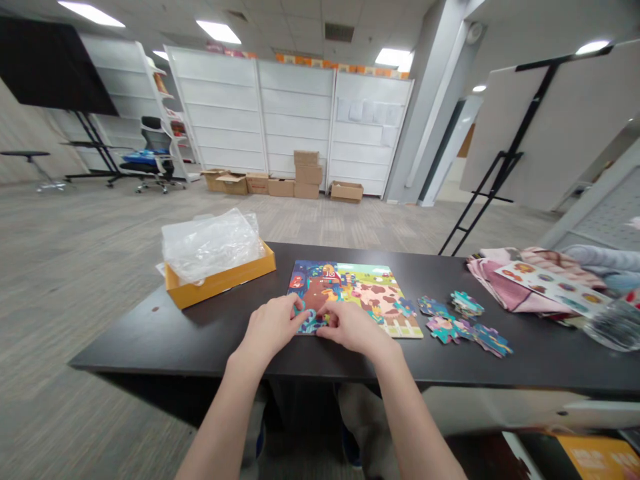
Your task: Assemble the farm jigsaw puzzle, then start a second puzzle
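Note:
A colourful jigsaw puzzle [373, 293] with a farm picture, a red barn and a spotted cow, lies flat on the dark table in front of me. My left hand [273, 327] is at its lower left, thumb and index finger closed on the edge of a blue puzzle piece [310, 322]. From the other side, my right hand [353, 327] has its curled fingers and thumb pinched at the same piece. The fingers partly cover this area. Loose puzzle pieces [443, 330] are spread to the right of the puzzle, some overlapping, with a small stack [467, 304] behind them.
A yellow box [225, 279] holding clear plastic bags [213, 243] stands at the table's left. Folded cloths [537, 267], a printed sheet [553, 288] and a clear plastic container [617, 325] lie at the right. The table's front edge runs beneath my forearms.

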Demonstrator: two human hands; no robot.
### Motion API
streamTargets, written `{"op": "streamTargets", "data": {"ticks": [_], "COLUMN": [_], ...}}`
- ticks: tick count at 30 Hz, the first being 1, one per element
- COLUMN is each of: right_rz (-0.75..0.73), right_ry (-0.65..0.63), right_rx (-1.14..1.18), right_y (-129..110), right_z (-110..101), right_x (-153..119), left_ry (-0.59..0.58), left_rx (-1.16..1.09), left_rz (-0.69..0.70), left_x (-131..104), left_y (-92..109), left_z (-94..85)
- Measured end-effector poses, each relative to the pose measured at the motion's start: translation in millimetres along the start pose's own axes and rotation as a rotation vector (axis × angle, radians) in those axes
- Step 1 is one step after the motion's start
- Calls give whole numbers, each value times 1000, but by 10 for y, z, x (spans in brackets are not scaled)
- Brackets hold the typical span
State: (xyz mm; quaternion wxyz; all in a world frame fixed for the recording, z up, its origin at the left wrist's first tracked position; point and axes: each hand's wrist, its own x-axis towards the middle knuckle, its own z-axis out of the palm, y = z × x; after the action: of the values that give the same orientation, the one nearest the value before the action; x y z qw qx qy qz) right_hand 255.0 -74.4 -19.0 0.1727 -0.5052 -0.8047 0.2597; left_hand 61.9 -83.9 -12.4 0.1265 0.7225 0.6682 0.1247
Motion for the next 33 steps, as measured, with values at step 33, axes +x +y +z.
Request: {"op": "streamTargets", "data": {"ticks": [33], "right_rz": [687], "right_ry": [764], "right_rx": [-410], "right_y": [2356], "right_z": [-1282], "right_x": [-1035], "left_ry": [67], "left_rx": [58], "left_rz": [22], "left_x": [105], "left_y": [108], "left_z": [-33]}}
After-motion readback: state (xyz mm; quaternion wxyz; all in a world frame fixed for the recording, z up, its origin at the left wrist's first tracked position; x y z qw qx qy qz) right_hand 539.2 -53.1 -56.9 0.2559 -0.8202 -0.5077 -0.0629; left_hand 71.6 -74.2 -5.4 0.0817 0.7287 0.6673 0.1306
